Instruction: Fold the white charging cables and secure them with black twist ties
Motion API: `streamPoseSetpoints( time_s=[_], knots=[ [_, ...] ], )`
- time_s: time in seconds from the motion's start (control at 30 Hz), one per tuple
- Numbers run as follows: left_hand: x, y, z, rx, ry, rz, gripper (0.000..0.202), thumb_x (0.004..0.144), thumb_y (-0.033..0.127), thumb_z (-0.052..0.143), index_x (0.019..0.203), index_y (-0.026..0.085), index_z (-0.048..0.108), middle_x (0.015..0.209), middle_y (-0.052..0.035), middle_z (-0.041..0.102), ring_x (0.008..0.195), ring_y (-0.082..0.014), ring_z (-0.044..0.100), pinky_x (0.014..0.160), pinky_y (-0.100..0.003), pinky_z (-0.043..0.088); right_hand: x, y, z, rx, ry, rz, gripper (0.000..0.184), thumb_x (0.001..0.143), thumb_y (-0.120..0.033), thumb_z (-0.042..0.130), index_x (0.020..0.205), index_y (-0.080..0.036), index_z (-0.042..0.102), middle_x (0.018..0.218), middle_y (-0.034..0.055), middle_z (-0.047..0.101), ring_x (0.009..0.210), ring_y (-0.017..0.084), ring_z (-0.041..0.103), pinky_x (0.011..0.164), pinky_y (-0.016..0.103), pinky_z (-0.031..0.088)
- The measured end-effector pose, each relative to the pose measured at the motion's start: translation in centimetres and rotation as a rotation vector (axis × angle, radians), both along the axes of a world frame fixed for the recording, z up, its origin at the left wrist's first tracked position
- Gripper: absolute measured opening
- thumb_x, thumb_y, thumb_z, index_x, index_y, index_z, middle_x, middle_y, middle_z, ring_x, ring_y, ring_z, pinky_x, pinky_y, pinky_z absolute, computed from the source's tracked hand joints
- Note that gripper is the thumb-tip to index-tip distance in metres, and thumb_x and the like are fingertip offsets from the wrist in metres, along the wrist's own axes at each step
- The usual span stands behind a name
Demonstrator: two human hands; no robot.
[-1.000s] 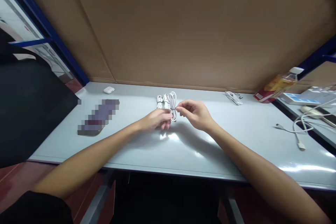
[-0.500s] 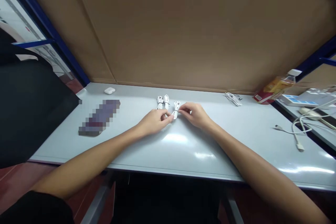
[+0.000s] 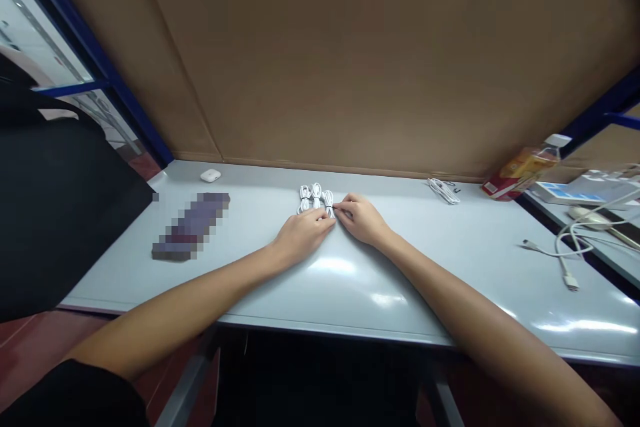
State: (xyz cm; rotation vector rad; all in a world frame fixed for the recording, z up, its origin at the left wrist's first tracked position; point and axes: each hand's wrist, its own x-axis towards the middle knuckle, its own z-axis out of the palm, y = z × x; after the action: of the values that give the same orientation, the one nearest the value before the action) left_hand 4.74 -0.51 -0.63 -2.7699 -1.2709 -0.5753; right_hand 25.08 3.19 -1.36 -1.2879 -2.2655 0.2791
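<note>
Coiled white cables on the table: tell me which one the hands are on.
The rightmost coil of the row of three; both the left hand and right hand pinch it. The bundle by the bottle lies untouched.

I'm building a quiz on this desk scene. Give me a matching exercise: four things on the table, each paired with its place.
Things:
1. earbud case
2. bottle
3. bundled white cables
4. loose white cable

Places:
a. at the fingertips of both hands
b. back left of the table
c. lying on its side, back right
d. right side, nearer the front

Pairs: 1-b, 2-c, 3-a, 4-d
</note>
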Motion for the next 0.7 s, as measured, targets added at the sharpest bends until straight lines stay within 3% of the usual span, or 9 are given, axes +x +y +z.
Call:
streamPoseSetpoints(
  time_s=[0.2, 0.53, 0.6, 0.7],
  knots=[
    [0.3, -0.5, 0.9, 0.015, 0.097, 0.06, 0.03, 0.105, 0.026, 0.04, 0.112, 0.018, 0.067, 0.104, -0.0097, 0.066, 0.093, -0.0217, 0.064, 0.062, -0.028, 0.046, -0.6, -0.9, 0.6, 0.051, -0.185, -0.008, 0.032, 0.101, -0.023, 0.044, 0.118, -0.016, 0.07, 0.114, 0.0144, 0.059, 0.1, 0.025, 0.057, 0.09, 0.037, 0.048],
    [-0.2, -0.2, 0.2, 0.008, 0.062, 0.064, 0.035, 0.103, 0.032, 0.043, 0.13, 0.019, 0.061, 0.103, -0.0093, 0.065, 0.09, -0.0232, 0.065, 0.062, -0.03, 0.048, -0.1, -1.2, 0.6, 0.048, -0.144, -0.006, 0.041, 0.099, -0.032, 0.05, 0.135, -0.014, 0.061, 0.12, 0.0164, 0.061, 0.11, 0.029, 0.057, 0.098, 0.04, 0.047],
    [-0.4, -0.3, 0.2, 0.011, 0.009, 0.042, 0.037, 0.102, 0.031, 0.045, 0.134, 0.02, 0.058, 0.107, -0.0095, 0.065, 0.093, -0.0236, 0.065, 0.067, -0.032, 0.051, 0.2, -1.6, 0.8, 0.045, -0.153, -0.01, 0.046, 0.099, -0.033, 0.051, 0.14, -0.015, 0.057, 0.122, 0.0167, 0.061, 0.113, 0.03, 0.057, 0.101, 0.043, 0.047],
    [-1.0, -1.2, 0.5, -0.029, -0.069, -0.034, 0.036, 0.099, 0.03, 0.048, 0.133, 0.02, 0.058, 0.116, -0.0102, 0.064, 0.102, -0.0244, 0.064, 0.085, -0.037, 0.054, 0.6, -3.1, 1.1, 0.037, -0.206, -0.041, 0.05, 0.099, -0.036, 0.05, 0.144, -0.015, 0.055, 0.127, 0.0177, 0.061, 0.114, 0.032, 0.057, 0.102, 0.047, 0.047]
  ],
)
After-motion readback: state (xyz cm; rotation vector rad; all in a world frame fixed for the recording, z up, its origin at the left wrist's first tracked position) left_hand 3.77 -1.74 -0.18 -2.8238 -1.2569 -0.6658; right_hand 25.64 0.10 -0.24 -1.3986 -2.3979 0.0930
